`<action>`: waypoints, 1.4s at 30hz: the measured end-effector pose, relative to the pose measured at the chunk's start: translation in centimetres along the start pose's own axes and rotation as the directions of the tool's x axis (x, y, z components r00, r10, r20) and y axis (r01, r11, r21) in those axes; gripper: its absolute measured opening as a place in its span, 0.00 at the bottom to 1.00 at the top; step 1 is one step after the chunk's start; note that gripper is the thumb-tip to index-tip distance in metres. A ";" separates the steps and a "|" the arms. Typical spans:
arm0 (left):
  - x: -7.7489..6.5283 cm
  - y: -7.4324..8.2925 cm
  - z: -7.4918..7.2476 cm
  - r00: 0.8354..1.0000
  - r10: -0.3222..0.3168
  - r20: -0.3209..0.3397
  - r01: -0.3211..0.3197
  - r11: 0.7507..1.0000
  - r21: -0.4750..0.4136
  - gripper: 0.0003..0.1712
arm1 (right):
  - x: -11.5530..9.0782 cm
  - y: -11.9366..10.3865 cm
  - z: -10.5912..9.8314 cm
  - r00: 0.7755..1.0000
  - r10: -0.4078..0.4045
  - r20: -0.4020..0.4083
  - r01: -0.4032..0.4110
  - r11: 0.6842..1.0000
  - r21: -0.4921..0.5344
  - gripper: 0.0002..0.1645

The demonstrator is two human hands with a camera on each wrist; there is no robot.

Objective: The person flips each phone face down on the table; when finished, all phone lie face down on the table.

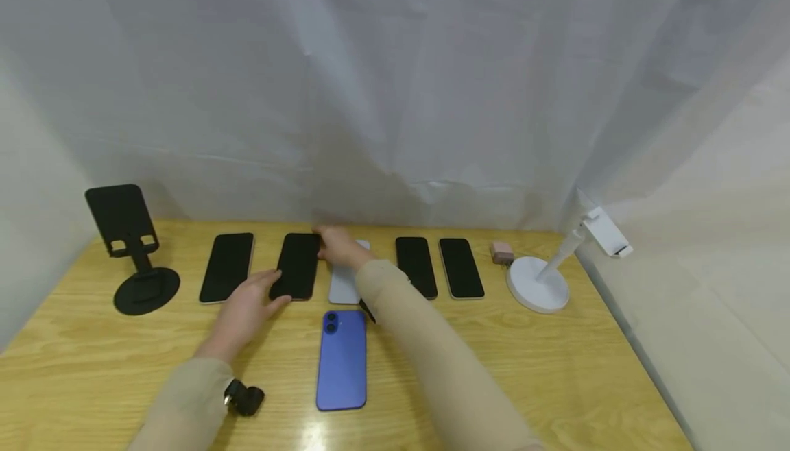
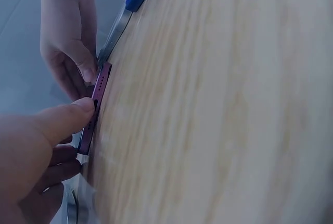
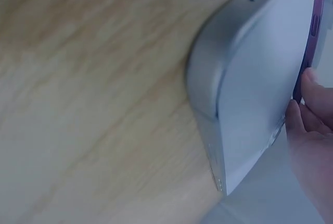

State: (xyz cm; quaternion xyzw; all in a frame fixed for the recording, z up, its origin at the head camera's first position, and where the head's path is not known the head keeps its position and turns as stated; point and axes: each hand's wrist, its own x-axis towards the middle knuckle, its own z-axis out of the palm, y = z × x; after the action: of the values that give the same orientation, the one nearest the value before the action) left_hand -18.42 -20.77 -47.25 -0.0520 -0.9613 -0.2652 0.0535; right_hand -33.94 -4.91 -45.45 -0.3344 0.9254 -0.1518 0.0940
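A dark-screened smartphone with a purple-red edge [image 1: 297, 266] lies on the wooden table, screen up. My left hand [image 1: 247, 307] holds it by the lower left corner, its thumb on the bottom edge [image 2: 100, 86] in the left wrist view. At the upper right corner, my right hand [image 1: 339, 245] pinches the same phone's edge between thumb and fingertips; in the right wrist view the thumb [image 3: 312, 86] rests against that edge. A pale silver phone [image 1: 343, 283] lies back up under the right forearm, partly hidden. Nearer to me is a blue phone [image 1: 342, 362], back up.
Another dark-screened phone [image 1: 227, 268] lies left of the held one, beside a black phone stand [image 1: 146, 290]. To the right are two more phones, one black [image 1: 416, 266] and one silver-edged [image 1: 461, 268], a pink charger block [image 1: 502, 253] and a white stand [image 1: 538, 286]. Pale sheeting [image 1: 382, 94] hangs behind.
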 end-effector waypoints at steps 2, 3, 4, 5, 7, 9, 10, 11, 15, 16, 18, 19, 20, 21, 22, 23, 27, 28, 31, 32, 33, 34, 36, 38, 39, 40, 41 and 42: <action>0.0 0.2 0.0 1.000 0.001 0.006 -0.001 1.000 0.008 0.34 | -0.1 0.0 0.0 1.000 -0.012 0.005 0.012 1.000 -0.001 0.35; 0.1 0.3 0.0 1.000 0.002 0.007 -0.002 1.000 0.013 0.35 | -0.2 0.0 0.0 1.000 -0.019 0.009 0.019 1.000 -0.002 0.35; 0.1 0.3 0.0 1.000 0.001 0.007 -0.001 1.000 0.018 0.35 | -0.2 0.1 0.0 1.000 -0.026 0.010 0.026 1.000 0.001 0.36; 0.1 0.4 0.0 1.000 0.001 0.006 -0.001 1.000 0.022 0.35 | -0.2 0.2 0.0 0.999 -0.033 0.011 0.033 0.999 0.006 0.37; 0.1 0.4 0.0 1.000 0.001 0.005 -0.002 1.000 0.028 0.35 | -0.3 0.3 -0.1 0.999 -0.044 0.011 0.043 0.999 0.023 0.38; 0.0 0.5 0.0 1.000 0.006 -0.002 -0.006 1.000 0.031 0.35 | -0.3 0.4 -0.1 0.999 -0.046 0.017 0.045 0.998 0.051 0.39; 0.0 0.5 0.0 1.000 0.009 -0.007 -0.009 1.000 0.028 0.34 | -0.4 0.4 -0.1 0.999 -0.047 0.019 0.046 0.997 0.064 0.39; 0.0 0.5 -0.1 1.000 0.015 -0.012 -0.014 1.000 0.027 0.34 | -0.4 0.5 -0.2 0.999 -0.049 0.023 0.048 0.996 0.074 0.39; 0.0 0.5 -0.2 0.999 0.039 -0.030 -0.038 0.999 0.025 0.33 | -0.4 0.7 -0.3 0.998 -0.057 0.032 0.053 0.993 0.101 0.40; 0.0 0.5 -0.2 0.998 0.046 -0.032 -0.046 0.999 0.025 0.33 | -0.4 0.8 -0.3 0.998 -0.058 0.034 0.054 0.992 0.115 0.40; 0.0 0.3 -0.2 0.998 0.058 -0.031 -0.057 0.998 0.020 0.34 | -0.5 1.1 -0.4 0.997 -0.064 0.034 0.058 0.989 0.136 0.40; 0.0 0.3 -0.3 0.998 0.062 -0.028 -0.061 0.998 0.013 0.34 | -0.6 1.3 -0.4 0.997 -0.066 0.032 0.060 0.985 0.160 0.40; -0.1 0.3 -0.3 0.997 0.067 -0.024 -0.067 0.998 0.004 0.34 | -0.7 1.5 -0.5 0.997 -0.072 0.027 0.066 0.981 0.185 0.40; -0.1 0.2 -0.4 0.997 0.071 -0.022 -0.071 0.997 -0.004 0.34 | -0.7 1.6 -0.6 0.997 -0.078 0.020 0.072 0.976 0.206 0.40; -0.1 0.1 -0.5 0.997 0.075 -0.015 -0.075 0.997 -0.015 0.34 | -0.8 1.7 -0.7 0.996 -0.083 0.013 0.078 0.971 0.228 0.40; -0.1 0.0 -0.6 0.997 0.077 -0.008 -0.077 0.997 -0.025 0.34 | -0.9 1.9 -0.7 0.996 -0.089 0.005 0.085 0.966 0.245 0.39; -0.1 -0.2 -0.9 0.996 0.086 0.025 -0.085 0.995 -0.048 0.33 | -1.1 2.1 -1.1 0.995 -0.095 -0.032 0.100 0.953 0.288 0.38; -0.1 -0.2 -0.9 0.996 0.088 0.034 -0.086 0.995 -0.051 0.33 | -1.1 2.1 -1.2 0.995 -0.092 -0.038 0.099 0.949 0.301 0.38; -0.1 -0.5 -1.0 0.995 0.094 0.044 -0.092 0.994 -0.056 0.33 | -1.1 1.9 -1.5 0.995 -0.080 -0.061 0.096 0.938 0.333 0.37; -0.1 -0.5 -0.9 0.994 0.098 0.047 -0.095 0.994 -0.058 0.33 | -1.1 1.9 -1.6 0.995 -0.076 -0.071 0.096 0.936 0.339 0.37; -0.1 -0.6 -0.9 0.994 0.102 0.050 -0.099 0.993 -0.059 0.32 | -1.0 1.8 -1.7 0.994 -0.075 -0.082 0.099 0.935 0.341 0.36; -0.1 -0.6 -0.9 0.993 0.107 0.051 -0.104 0.993 -0.061 0.32 | -1.0 1.8 -1.8 0.993 -0.074 -0.095 0.102 0.936 0.337 0.36; 0.0 -0.7 -0.9 0.992 0.116 0.055 -0.113 0.991 -0.067 0.32 | -0.8 1.7 -2.0 0.990 -0.075 -0.119 0.108 0.945 0.308 0.35; 0.0 -0.7 -0.9 0.991 0.124 0.060 -0.119 0.990 -0.071 0.32 | -0.8 1.6 -2.1 0.987 -0.076 -0.140 0.113 0.952 0.284 0.34; -0.1 -0.7 -0.8 0.990 0.129 0.059 -0.124 0.989 -0.075 0.31 | -0.7 1.5 -2.2 0.986 -0.078 -0.149 0.117 0.954 0.277 0.34; -0.1 -0.7 -0.8 0.989 0.133 0.059 -0.128 0.989 -0.078 0.31 | -0.7 1.4 -2.3 0.985 -0.079 -0.154 0.119 0.954 0.274 0.34; -0.1 -0.7 -0.8 0.989 0.136 0.064 -0.130 0.988 -0.083 0.31 | -0.7 1.4 -2.3 0.984 -0.082 -0.157 0.122 0.955 0.270 0.34; -0.1 -0.7 -0.8 0.988 0.140 0.067 -0.134 0.987 -0.090 0.31 | -0.7 1.3 -2.4 0.983 -0.084 -0.161 0.125 0.956 0.264 0.34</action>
State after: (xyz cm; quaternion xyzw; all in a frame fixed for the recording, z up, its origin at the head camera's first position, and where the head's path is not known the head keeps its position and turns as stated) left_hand -18.34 -21.75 -46.95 -0.1301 -0.9446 -0.2996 0.0342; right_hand -34.83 -2.99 -43.56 -0.3548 0.8809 -0.3070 0.0620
